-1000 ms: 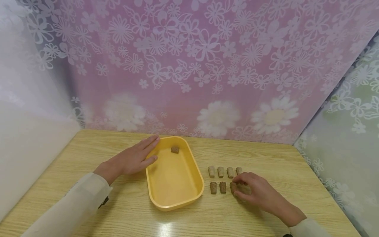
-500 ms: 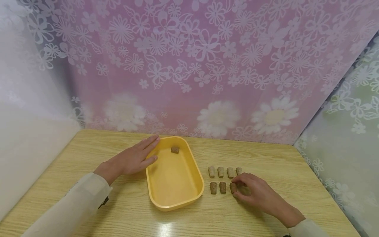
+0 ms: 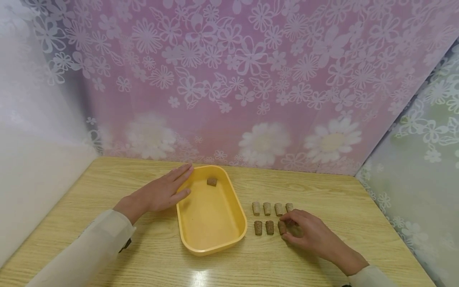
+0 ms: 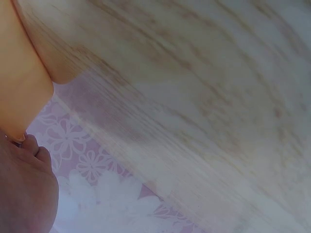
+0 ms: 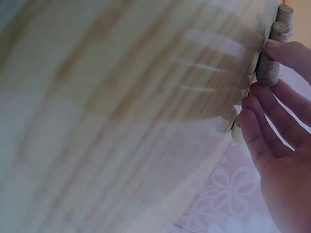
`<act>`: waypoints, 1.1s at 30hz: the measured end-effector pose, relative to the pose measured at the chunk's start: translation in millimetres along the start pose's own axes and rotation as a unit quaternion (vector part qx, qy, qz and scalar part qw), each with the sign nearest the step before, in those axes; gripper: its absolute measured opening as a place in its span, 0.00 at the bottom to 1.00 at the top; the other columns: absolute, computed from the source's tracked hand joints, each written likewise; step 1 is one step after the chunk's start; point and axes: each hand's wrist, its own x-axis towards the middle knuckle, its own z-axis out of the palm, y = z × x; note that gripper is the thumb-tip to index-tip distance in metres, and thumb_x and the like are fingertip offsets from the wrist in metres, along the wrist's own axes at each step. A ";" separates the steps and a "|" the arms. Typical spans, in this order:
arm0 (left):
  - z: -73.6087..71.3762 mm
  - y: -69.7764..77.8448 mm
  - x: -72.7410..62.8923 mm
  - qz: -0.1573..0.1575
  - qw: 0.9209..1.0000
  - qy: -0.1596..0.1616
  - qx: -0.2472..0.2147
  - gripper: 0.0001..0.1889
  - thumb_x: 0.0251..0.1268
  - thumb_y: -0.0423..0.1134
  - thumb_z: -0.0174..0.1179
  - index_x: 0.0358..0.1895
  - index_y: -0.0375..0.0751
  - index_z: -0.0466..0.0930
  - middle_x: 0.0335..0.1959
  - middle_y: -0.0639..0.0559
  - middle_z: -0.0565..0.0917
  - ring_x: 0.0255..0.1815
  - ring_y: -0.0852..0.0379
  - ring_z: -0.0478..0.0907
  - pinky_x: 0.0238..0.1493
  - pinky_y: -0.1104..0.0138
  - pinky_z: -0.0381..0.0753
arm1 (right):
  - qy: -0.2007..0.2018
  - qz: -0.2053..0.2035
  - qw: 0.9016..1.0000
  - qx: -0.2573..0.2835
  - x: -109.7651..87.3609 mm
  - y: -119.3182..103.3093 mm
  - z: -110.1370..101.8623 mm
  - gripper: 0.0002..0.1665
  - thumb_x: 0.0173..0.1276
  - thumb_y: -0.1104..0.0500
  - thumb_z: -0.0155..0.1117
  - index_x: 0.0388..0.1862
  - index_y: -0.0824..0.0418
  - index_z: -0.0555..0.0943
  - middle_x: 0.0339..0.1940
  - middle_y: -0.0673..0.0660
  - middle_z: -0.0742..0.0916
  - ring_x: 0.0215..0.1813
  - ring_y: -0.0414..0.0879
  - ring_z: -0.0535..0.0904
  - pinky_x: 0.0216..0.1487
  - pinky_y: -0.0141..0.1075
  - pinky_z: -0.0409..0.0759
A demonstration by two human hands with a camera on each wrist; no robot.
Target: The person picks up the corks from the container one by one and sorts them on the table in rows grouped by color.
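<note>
My left hand [image 3: 157, 195] rests along the left rim of a yellow plastic tray [image 3: 199, 252], fingers straight. In the left wrist view, part of this hand [image 4: 29, 189] touches the tray's outer wall [image 4: 22, 73]. One brown cork stopper [image 3: 212, 181] lies inside at the tray's far end. To the right, my right hand [image 3: 313, 235] pinches a dark brown cork stopper [image 3: 281, 228] at the end of the nearer row. The right wrist view has that stopper [image 5: 267, 72] between thumb and fingertips, against the table. Two dark stoppers [image 3: 258, 228] stand left of it.
Behind the dark row stands a row of several lighter cork stoppers [image 3: 267, 209], its right end partly behind the right hand. All sit on a wood-grain table [image 3: 143, 255]. A pink flowered curtain [image 3: 215, 99] hangs at the back edge, with pale sheeting on both sides.
The right hand and the stopper in its fingers shift only a hair to the left. My left hand and the tray stay where they were.
</note>
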 end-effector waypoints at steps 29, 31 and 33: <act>-0.6 -0.9 0.0 0.006 1.000 -0.001 0.003 0.40 0.91 0.56 0.46 0.91 0.40 0.43 0.93 0.43 0.43 0.93 0.37 0.44 0.89 0.38 0.51 | 0.056 -0.033 0.998 -0.008 6.0 -6.9 -5.2 0.18 0.71 0.50 0.81 0.57 0.50 0.88 0.50 0.42 0.90 0.48 0.38 0.85 0.47 0.38 0.89; -0.9 -0.7 0.1 0.005 1.000 -0.002 0.004 0.40 0.91 0.56 0.46 0.91 0.41 0.43 0.93 0.44 0.42 0.93 0.37 0.44 0.89 0.37 0.51 | 0.056 -0.033 0.998 -0.004 8.0 -8.6 -6.9 0.18 0.72 0.51 0.80 0.57 0.51 0.88 0.50 0.43 0.90 0.48 0.39 0.86 0.47 0.39 0.89; -1.4 -0.5 -0.1 0.004 1.000 -0.003 0.004 0.40 0.91 0.57 0.46 0.92 0.41 0.43 0.93 0.45 0.41 0.93 0.37 0.44 0.89 0.37 0.52 | 0.055 -0.033 0.998 0.001 10.2 -10.2 -8.4 0.18 0.73 0.51 0.79 0.58 0.52 0.88 0.51 0.44 0.90 0.49 0.41 0.87 0.49 0.40 0.90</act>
